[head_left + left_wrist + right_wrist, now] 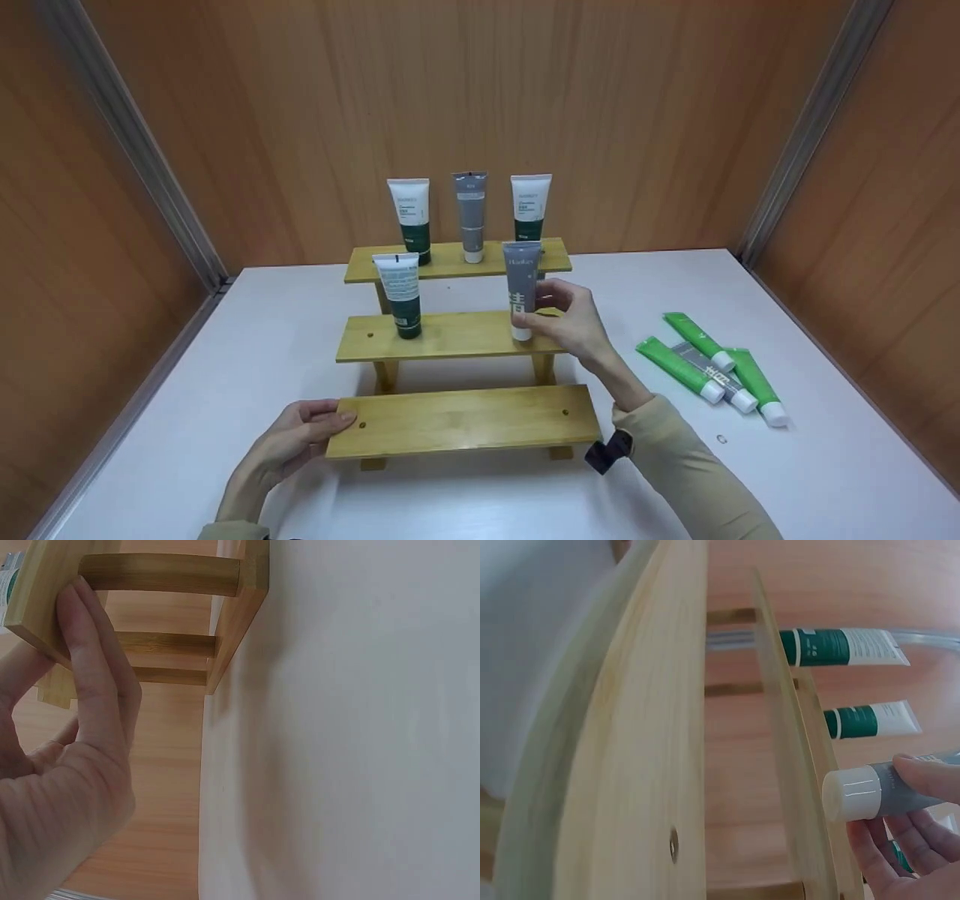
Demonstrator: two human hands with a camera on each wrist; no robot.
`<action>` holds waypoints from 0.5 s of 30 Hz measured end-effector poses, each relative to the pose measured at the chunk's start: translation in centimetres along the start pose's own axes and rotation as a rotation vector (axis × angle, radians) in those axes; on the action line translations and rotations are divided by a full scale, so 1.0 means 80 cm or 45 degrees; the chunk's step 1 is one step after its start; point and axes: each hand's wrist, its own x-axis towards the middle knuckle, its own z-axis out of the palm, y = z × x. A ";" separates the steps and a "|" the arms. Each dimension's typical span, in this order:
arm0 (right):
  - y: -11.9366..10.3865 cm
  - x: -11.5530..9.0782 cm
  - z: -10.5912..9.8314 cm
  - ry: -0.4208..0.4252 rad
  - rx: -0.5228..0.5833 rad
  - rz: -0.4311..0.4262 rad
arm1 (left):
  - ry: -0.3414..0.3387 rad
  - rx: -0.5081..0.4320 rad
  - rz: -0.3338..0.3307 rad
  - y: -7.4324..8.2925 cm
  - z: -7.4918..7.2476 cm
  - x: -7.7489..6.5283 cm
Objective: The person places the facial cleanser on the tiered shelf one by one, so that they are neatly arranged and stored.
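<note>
At far left, pinching left end of bottom shelf (465, 420) with left hand (296, 436), thumb above, fingers below. Then, past white-green tube (401, 292), to grey tube (522, 266) at right part of middle shelf (469, 335). Gripped low, between thumb and fingers of right hand (574, 322); just left of that palm, far nearer than to left hand. Near upright along long axis, pointing cap (853, 794) down toward shelf, crimped end up. Touching shelf or just above: cannot tell.

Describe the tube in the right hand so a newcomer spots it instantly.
Find the wooden stand on the table. Near its middle step's right end, the right hand holds a grey tube. Unlike the white and green tube to its left, its cap is white.
</note>
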 end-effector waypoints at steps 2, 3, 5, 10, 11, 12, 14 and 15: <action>0.000 0.002 0.008 0.006 0.004 -0.013 | 0.000 -0.001 -0.001 0.000 0.000 0.000; 0.000 0.003 0.011 0.009 0.009 -0.017 | -0.001 -0.002 -0.002 0.000 0.000 0.000; -0.001 0.006 0.018 0.016 0.019 -0.023 | -0.006 0.000 0.001 -0.001 -0.001 0.000; -0.003 0.010 0.033 0.019 0.048 -0.005 | -0.015 0.008 0.007 -0.002 -0.001 0.000; -0.002 0.011 0.035 0.020 0.060 -0.005 | -0.012 0.012 0.007 -0.002 -0.001 0.000; -0.002 0.011 0.038 0.022 0.069 -0.004 | -0.009 0.014 0.007 -0.002 -0.001 0.000; -0.002 0.013 0.042 0.031 0.086 -0.008 | -0.005 0.019 0.009 -0.001 -0.001 0.000; -0.002 0.013 0.044 0.035 0.099 -0.016 | -0.005 0.022 0.012 -0.001 -0.001 0.000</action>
